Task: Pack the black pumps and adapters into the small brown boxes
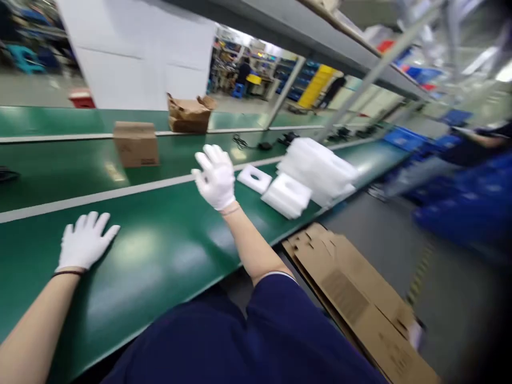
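Observation:
My left hand (85,241), in a white glove, rests on or just over the green work surface (172,234) at the left, fingers spread and holding nothing. Farther right my right hand (216,177), gloved the same way, is raised above the surface with its fingers apart and nothing in them. Just right of it lies a flat white foam piece (255,178) with an oval hole. Beside that sits a small stack of white foam pieces (287,195), and behind them a taller stack of white foam sheets (318,169).
Across the pale dividing strip stand a closed cardboard box (136,145) and an open brown box (190,114). A black cable (241,142) lies near them. Flattened cartons (352,298) are stacked below the edge at right. A shelf (276,26) hangs overhead; blue bins (468,208) stand right.

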A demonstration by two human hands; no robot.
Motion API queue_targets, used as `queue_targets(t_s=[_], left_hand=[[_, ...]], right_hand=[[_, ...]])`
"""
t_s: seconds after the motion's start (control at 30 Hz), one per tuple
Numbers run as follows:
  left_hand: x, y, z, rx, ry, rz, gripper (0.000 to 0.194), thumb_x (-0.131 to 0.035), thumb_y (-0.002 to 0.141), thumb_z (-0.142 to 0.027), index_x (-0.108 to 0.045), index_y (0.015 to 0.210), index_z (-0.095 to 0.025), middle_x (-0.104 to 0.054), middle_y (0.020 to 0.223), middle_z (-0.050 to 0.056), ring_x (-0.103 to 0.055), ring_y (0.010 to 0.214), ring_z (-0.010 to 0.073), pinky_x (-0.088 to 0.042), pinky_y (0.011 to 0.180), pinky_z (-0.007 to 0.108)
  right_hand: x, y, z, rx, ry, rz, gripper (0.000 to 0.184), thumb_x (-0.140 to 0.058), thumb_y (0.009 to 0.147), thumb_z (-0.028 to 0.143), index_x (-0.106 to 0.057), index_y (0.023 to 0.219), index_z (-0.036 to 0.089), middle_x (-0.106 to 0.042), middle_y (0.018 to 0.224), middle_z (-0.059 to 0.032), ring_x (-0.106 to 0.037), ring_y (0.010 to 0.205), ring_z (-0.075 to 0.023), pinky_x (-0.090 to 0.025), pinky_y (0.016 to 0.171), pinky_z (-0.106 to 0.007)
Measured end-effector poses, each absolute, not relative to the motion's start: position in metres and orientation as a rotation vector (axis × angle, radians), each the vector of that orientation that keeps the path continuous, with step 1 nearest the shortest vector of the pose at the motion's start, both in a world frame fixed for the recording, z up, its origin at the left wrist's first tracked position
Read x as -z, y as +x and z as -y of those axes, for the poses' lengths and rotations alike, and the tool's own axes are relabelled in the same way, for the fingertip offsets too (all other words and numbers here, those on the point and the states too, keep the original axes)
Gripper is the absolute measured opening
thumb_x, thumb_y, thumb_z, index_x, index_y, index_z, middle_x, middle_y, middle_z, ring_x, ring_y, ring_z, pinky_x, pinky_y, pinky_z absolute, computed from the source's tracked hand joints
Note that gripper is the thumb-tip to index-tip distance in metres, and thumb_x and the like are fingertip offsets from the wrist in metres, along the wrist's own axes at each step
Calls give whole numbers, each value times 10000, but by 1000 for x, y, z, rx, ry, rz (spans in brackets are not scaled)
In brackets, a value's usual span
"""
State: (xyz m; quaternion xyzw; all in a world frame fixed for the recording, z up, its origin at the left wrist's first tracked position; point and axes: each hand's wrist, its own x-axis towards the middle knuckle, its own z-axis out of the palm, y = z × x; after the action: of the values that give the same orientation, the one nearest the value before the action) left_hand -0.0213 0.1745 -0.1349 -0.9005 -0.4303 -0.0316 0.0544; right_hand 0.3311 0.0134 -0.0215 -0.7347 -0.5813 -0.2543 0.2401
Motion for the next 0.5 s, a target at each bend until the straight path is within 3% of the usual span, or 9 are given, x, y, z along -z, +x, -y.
queue_targets(t_s=[0.07, 0.17, 0.27, 0.4, 0.5], left_hand=[[131, -21, -179, 66, -2739, 1271, 647, -228, 942, -592, -486, 1353, -165, -517, 1367, 181, -480, 1254, 408, -443, 964, 615], [127, -20, -181, 18, -2765, 1200, 637, -189, 934, -609, -475, 1303, -176, -537, 1271, 170, -502, 1218, 419, -480, 909, 613], [127, -21, -181, 33, -2766, 1171, 607, -190, 916, -621, -461, 1262, -201, -534, 1215, 157, -514, 1189, 430, -493, 879, 628], [142, -28, -193, 168, -2819, 1137, 540, -278, 866, -637, -485, 1189, -257, -549, 1152, 145, -521, 1155, 479, -483, 840, 698], [155, -28, -203, 236, -2831, 1183, 525, -304, 856, -650, -495, 1174, -277, -567, 1138, 123, -534, 1153, 475, -484, 850, 718]], right_hand=[[46, 364, 94, 799, -2105, 1224, 412, -352, 1020, 383, -638, 1232, 175, -505, 1406, -146, -396, 1370, -311, -279, 1146, -501], [87, 402, 236, 794, -2385, 577, 576, -221, 1021, 438, -697, 963, 117, -633, 1119, -246, -560, 1154, -308, -402, 1023, -475], [125, 418, 314, 645, -2537, 469, 530, -460, 923, 593, -681, 779, 133, -653, 925, -236, -601, 1017, -317, -456, 871, -503], [150, 416, 343, 466, -2688, 392, 414, -558, 886, 537, -679, 736, 171, -672, 891, -174, -620, 872, -258, -469, 750, -463], [126, 413, 360, 449, -2760, 310, 300, -527, 887, 417, -729, 833, 201, -695, 888, -151, -624, 729, -235, -471, 649, -410]])
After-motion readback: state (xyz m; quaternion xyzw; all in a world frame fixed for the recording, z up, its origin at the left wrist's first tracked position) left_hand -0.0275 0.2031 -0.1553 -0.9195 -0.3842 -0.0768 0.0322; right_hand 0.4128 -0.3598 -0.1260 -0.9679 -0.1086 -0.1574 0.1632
